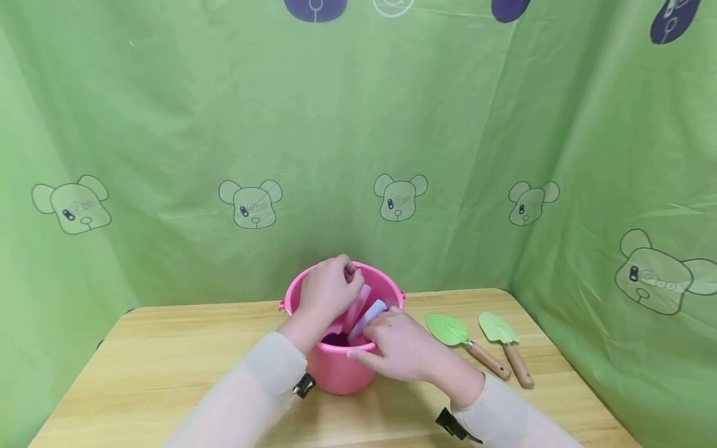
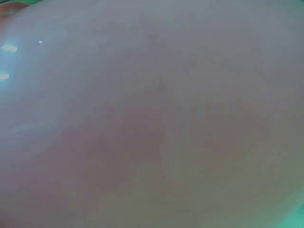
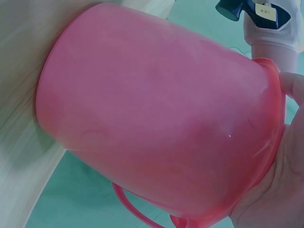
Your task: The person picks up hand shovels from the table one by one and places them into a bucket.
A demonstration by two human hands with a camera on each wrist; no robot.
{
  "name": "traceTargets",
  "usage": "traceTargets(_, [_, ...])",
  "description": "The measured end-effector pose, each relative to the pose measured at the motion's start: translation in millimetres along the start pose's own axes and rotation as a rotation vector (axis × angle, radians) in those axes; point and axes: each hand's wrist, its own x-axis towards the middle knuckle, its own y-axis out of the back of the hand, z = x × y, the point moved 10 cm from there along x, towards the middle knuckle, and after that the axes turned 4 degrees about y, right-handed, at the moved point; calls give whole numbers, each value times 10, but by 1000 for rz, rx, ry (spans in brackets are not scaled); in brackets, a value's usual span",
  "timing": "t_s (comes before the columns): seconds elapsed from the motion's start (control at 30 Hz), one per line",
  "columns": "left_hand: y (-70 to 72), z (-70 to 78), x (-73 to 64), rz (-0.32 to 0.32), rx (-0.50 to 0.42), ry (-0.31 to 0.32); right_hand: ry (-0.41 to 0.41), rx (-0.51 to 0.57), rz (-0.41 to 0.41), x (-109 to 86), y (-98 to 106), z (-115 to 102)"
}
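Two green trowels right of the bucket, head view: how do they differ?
Colour: the left trowel has a brighter green blade, the right trowel a paler one.
Angle: the left trowel slants more sideways; the right trowel lies closer to front-to-back.
Place: the left trowel is nearer the pink bucket than the right trowel.
Shared: brown handles, blades pointing away from the person.

Place looked like a small fabric-draped booth, e.g. a rec. corner; bldg. type couldn't be told. Evid.: creased green cloth hangings (image 1: 330, 112) w/ printed cartoon bear heads in thin dark outline (image 1: 399, 202) covered back & both sides; a pale wood-grain table (image 1: 190, 367) stood close to them, & black plastic clip-on units (image 1: 304, 386) sat at both light-coloured ribbed cuffs (image 1: 280, 361).
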Motion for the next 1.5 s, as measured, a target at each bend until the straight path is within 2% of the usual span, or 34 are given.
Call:
traceTargets(0.2, [127, 31, -128, 44, 5, -80, 14, 3, 8, 2, -1, -18])
traceTargets(0.47, [331, 30, -369, 105, 34, -209, 7, 5, 1, 3, -1, -13])
traceTargets(0.67, [397, -21, -535, 94, 31, -259, -7, 7, -4, -2, -9, -3])
traceTargets(1.13, [493, -103, -838, 116, 19, -427, -19, 11, -7, -2, -22, 11])
traceTargets(1.37, [459, -75, -988, 173, 67, -528, -39, 12, -41, 2, -20, 18])
traceTargets(1.5, [436, -70, -1049, 198, 77, -565, -36, 9, -38, 6, -12, 3])
